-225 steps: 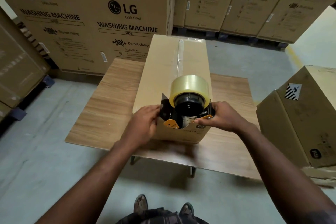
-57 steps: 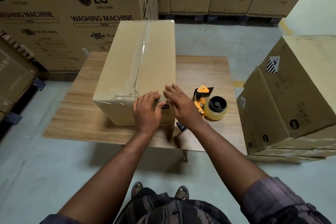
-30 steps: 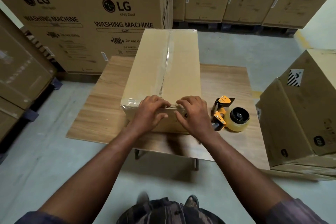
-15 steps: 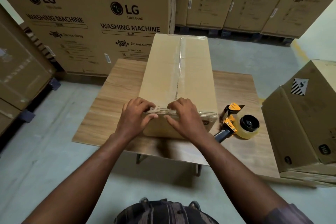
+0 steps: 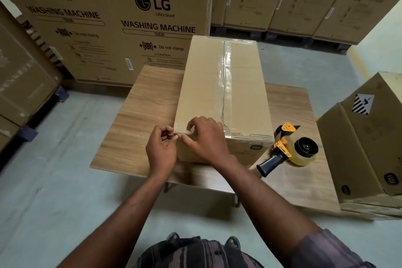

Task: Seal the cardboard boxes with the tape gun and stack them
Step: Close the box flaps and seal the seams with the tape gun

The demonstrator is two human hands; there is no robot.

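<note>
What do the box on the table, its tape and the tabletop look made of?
Box: matte brown cardboard, apparently corrugated, judging by its ribbed near edge. Tape: clear glossy film, likely plastic; glare runs along the seam. Tabletop: wood-grain pattern, low sheen; laminate or veneer, cannot tell.

A warehouse: tall LG washing-machine cartons (image 5: 121, 19) stand in rows on dark pallets (image 5: 287, 37) over a bare concrete floor (image 5: 54, 180), with yellow floor marking (image 5: 359, 61).
</note>
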